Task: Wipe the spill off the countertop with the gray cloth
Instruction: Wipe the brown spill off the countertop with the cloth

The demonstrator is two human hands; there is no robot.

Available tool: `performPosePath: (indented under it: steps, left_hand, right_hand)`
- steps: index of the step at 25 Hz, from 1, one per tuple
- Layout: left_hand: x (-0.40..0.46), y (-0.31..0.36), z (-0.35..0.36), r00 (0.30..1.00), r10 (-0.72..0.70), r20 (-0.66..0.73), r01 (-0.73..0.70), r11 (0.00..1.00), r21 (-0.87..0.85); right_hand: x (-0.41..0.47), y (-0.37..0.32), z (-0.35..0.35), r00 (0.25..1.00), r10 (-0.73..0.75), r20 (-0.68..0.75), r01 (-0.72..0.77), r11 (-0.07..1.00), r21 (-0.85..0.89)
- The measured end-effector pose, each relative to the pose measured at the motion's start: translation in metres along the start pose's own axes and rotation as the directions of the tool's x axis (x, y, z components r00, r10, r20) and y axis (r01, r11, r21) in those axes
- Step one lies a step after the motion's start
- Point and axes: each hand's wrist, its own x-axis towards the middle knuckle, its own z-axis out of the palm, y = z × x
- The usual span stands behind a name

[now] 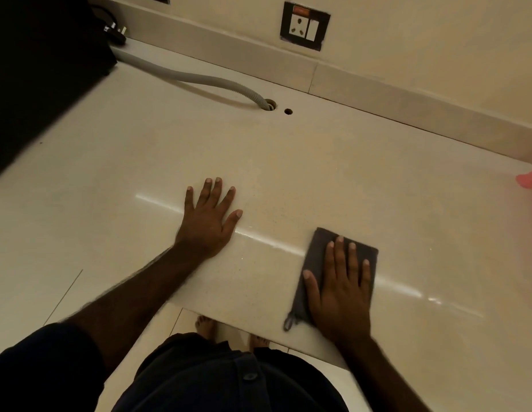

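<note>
countertop (288, 162) | gray cloth (318, 263) under flat R hand (339, 292) | L hand (206, 221) flat, bare, apart

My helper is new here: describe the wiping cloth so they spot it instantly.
On the pale countertop, look near its front edge, at the person's right. The gray cloth lies flat under the right hand, the only dark fabric there, with a small loop at its near corner.
</note>
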Motion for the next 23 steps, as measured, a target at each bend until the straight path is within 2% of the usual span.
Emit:
performPosePath:
  steps: [5, 8, 10, 12, 14, 16, 18, 23]
  left_hand:
    - [0.000, 0.001, -0.009, 1.000, -0.005, 0.010, 0.006, 0.999, -0.050]
    - [0.000, 0.000, -0.010, 0.999, -0.030, -0.036, 0.023, 0.986, -0.167]
    - [-0.001, -0.004, -0.013, 0.993, -0.065, -0.102, 0.031, 0.953, -0.301]
    - [0.000, -0.010, -0.015, 0.987, 0.024, -0.158, -0.068, 0.959, -0.275]
    - [0.004, -0.009, -0.016, 0.967, 0.219, -0.129, -0.237, 0.962, -0.139]
    - [0.012, 0.001, -0.015, 0.946, 0.323, -0.007, -0.322, 0.944, -0.065]
    - [0.019, 0.014, -0.009, 0.933, 0.350, 0.086, -0.348, 0.937, -0.033]
    - [0.036, 0.050, 0.001, 0.921, 0.360, 0.147, -0.372, 0.926, 0.067]
  right_hand:
    - [0.128, -0.051, -0.020, 0.998, -0.006, 0.055, 0.006, 1.000, -0.003]
    - [0.160, -0.104, -0.016, 0.969, -0.232, 0.089, 0.231, 0.973, 0.022]
    - [0.148, -0.131, -0.008, 0.896, -0.434, 0.097, 0.434, 0.901, 0.019]
    - [0.130, -0.139, -0.003, 0.822, -0.562, 0.093, 0.556, 0.827, 0.085]
    - [0.115, -0.127, -0.002, 0.860, -0.508, 0.044, 0.489, 0.845, 0.215]
    - [0.101, -0.109, 0.000, 0.917, -0.396, 0.048, 0.377, 0.900, 0.219]
    - [0.088, -0.088, 0.002, 0.936, -0.344, 0.071, 0.330, 0.931, 0.156]
    - [0.089, -0.047, -0.010, 0.974, -0.207, 0.088, 0.199, 0.976, 0.087]
